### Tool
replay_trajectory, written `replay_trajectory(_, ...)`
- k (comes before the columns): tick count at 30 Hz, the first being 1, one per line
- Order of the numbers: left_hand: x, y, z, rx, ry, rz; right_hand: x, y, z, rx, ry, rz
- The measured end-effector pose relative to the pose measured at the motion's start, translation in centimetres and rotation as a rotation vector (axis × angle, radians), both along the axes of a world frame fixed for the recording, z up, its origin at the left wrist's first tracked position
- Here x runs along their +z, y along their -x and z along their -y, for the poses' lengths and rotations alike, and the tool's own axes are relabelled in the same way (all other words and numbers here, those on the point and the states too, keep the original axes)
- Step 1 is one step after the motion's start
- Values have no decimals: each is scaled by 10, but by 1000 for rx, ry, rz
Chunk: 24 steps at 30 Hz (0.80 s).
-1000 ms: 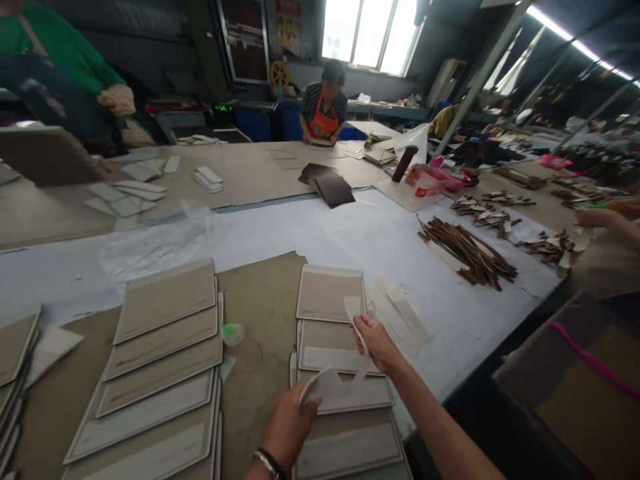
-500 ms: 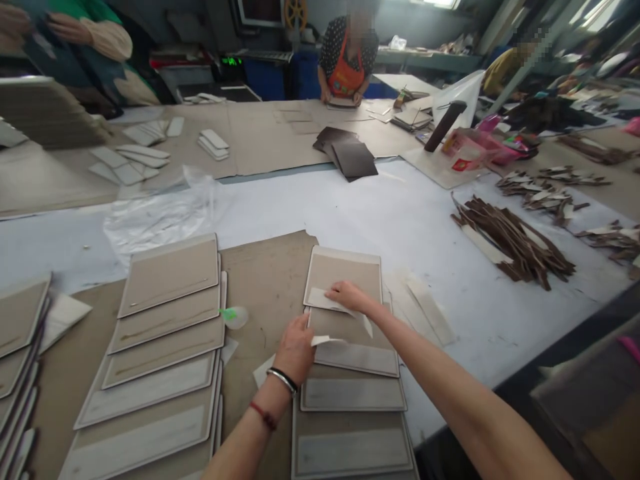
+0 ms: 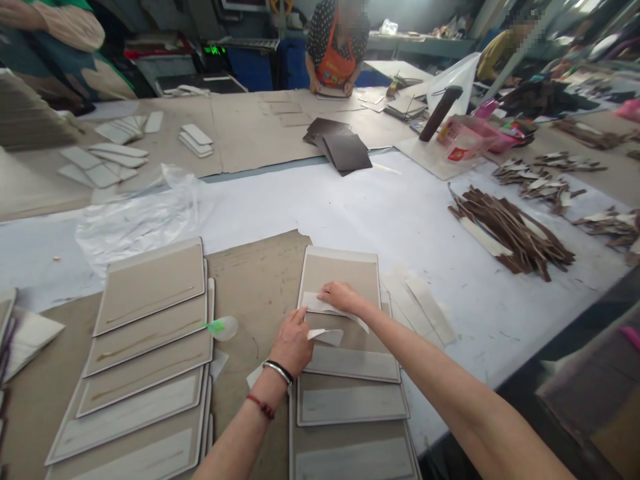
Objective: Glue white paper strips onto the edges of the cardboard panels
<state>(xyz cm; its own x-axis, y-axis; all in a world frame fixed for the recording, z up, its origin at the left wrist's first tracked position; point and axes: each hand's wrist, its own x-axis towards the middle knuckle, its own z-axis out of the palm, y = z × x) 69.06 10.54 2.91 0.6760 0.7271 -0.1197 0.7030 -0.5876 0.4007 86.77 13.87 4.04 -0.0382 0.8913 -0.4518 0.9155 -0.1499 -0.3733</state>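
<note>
My right hand (image 3: 343, 297) has its fingers closed on a pale strip (image 3: 312, 302), which lies along the lower edge of the topmost beige panel (image 3: 340, 268) in the right-hand column. The strip's other end curls up under my wrist. Just left of there, my left hand (image 3: 293, 341) is closed with folded white strips (image 3: 329, 336) sticking out of it, its fingertips at the panel's edge. Lower panels (image 3: 353, 402) overlap downward, each with a whitish band. To the left, another overlapping column (image 3: 150, 287) has brownish streaks on its upper panels and whitish bands on the lower ones.
A small translucent bottle (image 3: 225, 328) with a green tip lies by the left column. Loose pale strips (image 3: 425, 307) lie right of my hands. Brown strips (image 3: 515, 230), dark sheets (image 3: 345, 147) and a plastic bag (image 3: 143, 213) are farther off. A co-worker (image 3: 337, 50) stands across the table.
The view has shifted, so the left column sits farther left. My right hand stays on its strip at the top panel; the strips in my left hand now show more of their face.
</note>
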Motion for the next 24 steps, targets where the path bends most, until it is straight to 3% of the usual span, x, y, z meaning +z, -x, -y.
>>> replay_trajectory(13,2,-4,-9,-34,61,-66,8,3,-5,9,112,60)
replay_trajectory(19,0,-4,-10,-46,23,-94,27,-39,19,11,168,29)
replay_trajectory(24,-3,-2,-9,-78,-29,-89,25,-76,55,-153,126,74)
